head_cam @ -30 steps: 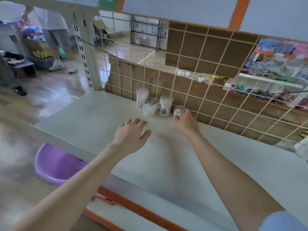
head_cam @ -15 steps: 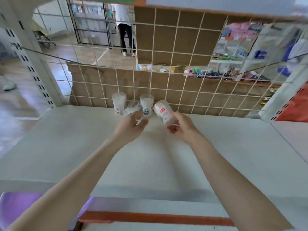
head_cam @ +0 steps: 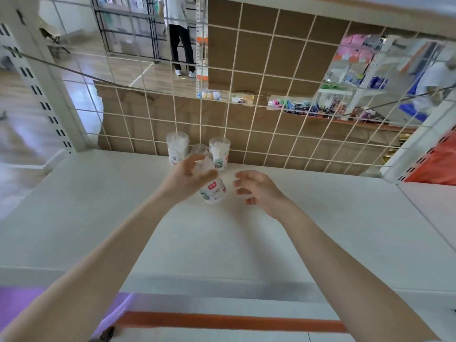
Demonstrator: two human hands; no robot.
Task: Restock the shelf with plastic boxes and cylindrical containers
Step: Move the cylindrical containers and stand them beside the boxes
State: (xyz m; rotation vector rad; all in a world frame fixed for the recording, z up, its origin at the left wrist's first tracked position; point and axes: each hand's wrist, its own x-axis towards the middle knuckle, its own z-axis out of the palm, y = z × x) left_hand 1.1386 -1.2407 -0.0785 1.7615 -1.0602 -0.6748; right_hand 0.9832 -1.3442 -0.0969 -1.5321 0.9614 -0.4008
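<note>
Head view: your left hand [head_cam: 190, 177] is gripping a tilted container [head_cam: 213, 191] (right hand [head_cam: 257, 190] hovering empty, fingers loose); you should be righting it beside the back row [head_cam: 177, 151].

Back container [head_cam: 199, 149] (blurred, partly hidden)

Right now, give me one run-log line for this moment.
step: restocking shelf | left hand: grips tilted cylindrical container | right hand: open, empty, beside it | upright containers: at wire grid
</note>
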